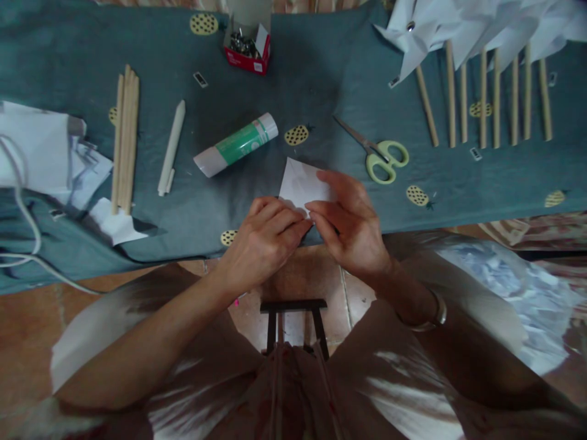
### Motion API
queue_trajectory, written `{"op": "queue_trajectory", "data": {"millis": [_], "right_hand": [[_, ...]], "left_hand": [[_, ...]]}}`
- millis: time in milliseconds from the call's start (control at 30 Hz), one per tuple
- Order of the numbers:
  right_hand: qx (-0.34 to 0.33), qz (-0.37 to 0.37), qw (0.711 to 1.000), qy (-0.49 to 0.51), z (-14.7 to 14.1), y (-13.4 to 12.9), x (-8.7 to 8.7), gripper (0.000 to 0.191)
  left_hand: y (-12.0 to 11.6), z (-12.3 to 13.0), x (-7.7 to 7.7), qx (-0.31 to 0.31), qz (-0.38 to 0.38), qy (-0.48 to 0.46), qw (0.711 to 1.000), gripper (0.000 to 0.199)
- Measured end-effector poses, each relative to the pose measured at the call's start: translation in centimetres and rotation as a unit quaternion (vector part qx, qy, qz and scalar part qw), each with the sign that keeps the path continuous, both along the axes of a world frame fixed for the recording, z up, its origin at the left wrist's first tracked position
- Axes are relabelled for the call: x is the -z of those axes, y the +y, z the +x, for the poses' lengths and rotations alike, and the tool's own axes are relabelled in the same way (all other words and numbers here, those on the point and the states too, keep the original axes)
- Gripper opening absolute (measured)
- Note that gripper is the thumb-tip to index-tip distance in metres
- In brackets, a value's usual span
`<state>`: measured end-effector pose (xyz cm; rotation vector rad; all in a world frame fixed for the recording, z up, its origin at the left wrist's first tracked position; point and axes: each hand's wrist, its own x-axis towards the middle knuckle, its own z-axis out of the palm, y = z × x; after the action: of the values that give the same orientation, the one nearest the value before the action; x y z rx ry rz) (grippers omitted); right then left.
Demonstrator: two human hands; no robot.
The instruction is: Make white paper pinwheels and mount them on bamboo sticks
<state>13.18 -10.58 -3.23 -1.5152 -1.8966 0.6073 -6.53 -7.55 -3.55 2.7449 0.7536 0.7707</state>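
Observation:
A small white piece of paper (300,181) lies at the table's near edge between my two hands. My left hand (270,238) is closed, its fingertips pinching the paper's near corner. From the other side, the thumb and index finger of my right hand (351,223) pinch that same corner, while its other fingers curve over the paper's right side. The fingers hide part of the near edge. Beyond the paper lies a glue stick (238,144) with a green label. Green-handled scissors (378,153) rest to the right, blades pointing away to the left.
A white pen (172,148), several wooden sticks (126,140) and paper sheets (36,146) lie left, near a white cable (25,211). A red box of metal pieces (247,55) stands at the back. Paper pinwheels (426,30) on sticks fill the back right. A plastic bag (518,293) sits lower right.

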Motion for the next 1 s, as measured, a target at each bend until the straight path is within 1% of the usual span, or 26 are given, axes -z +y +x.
{"op": "queue_trajectory", "data": {"millis": [133,267,367,467,700,1000], "right_hand": [[-0.02,0.04,0.997,-0.06,0.1,-0.2,0.2,0.018],[-0.041,0.135,0.984,-0.107,0.0,-0.8,1.6,0.024],[-0.033,0.194,0.971,-0.135,-0.3,-1.2,2.6,0.028],[-0.032,0.183,0.973,-0.136,-0.7,-1.5,3.0,0.036],[-0.037,0.159,0.98,-0.112,-1.2,-2.2,3.0,0.048],[-0.031,0.2,0.97,-0.132,-1.2,-1.9,3.3,0.037]], "left_hand": [[0.1,0.0,-0.1,0.003,0.006,0.001,1.0,0.016],[0.1,0.0,-0.1,0.006,0.015,-0.007,1.0,0.016],[0.1,0.1,-0.1,0.006,0.019,-0.01,1.0,0.015],[0.0,0.1,-0.1,0.001,0.016,-0.006,1.0,0.015],[0.0,0.1,-0.2,-0.011,0.004,0.009,1.0,0.013],[0.3,0.3,-0.3,-0.013,0.029,0.03,0.999,0.015]]}}
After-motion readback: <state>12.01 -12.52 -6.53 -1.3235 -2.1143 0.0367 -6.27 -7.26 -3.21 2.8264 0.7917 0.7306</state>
